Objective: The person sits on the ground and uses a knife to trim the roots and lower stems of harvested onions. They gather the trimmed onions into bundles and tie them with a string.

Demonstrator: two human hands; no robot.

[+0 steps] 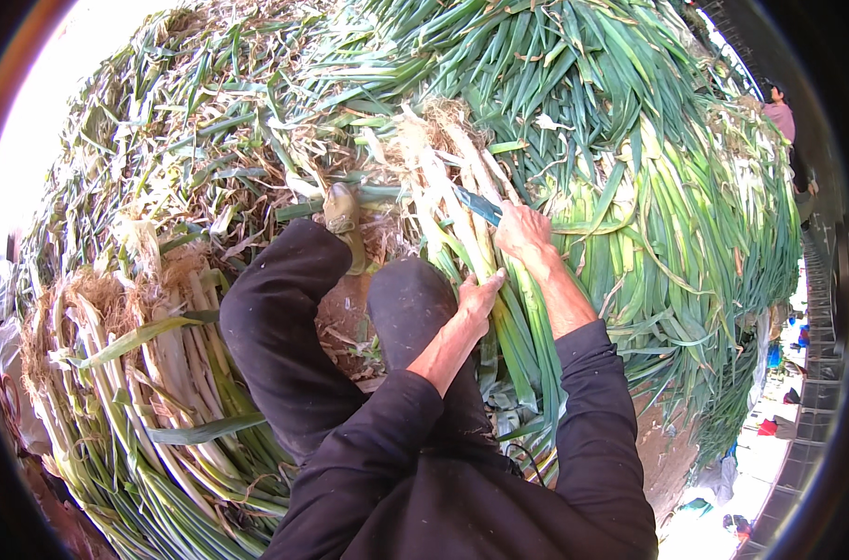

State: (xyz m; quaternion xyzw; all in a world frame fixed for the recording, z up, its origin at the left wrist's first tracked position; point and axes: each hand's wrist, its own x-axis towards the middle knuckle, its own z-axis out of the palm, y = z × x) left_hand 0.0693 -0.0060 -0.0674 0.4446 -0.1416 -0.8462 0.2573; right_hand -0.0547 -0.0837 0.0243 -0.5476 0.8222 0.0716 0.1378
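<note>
Several long green onions with white stalks (435,178) and brown roots lie before me, their roots pointing away. My left hand (479,302) grips a stalk among them, where white turns to green, just beyond my knee. Just above and to the right, my right hand (524,229) is closed around the end of a blue-green tool (479,204), perhaps a knife. Its far end points up and left and lies across the stalks; whether it touches them I cannot tell.
Untrimmed-looking green onions (179,350) with hairy roots lie at the left. A large stack of green onions (648,238) fills the right and top. Loose leaves and peelings (207,140) cover the upper left. My shoe (342,210) stands among scraps. A person (779,115) is at the far right.
</note>
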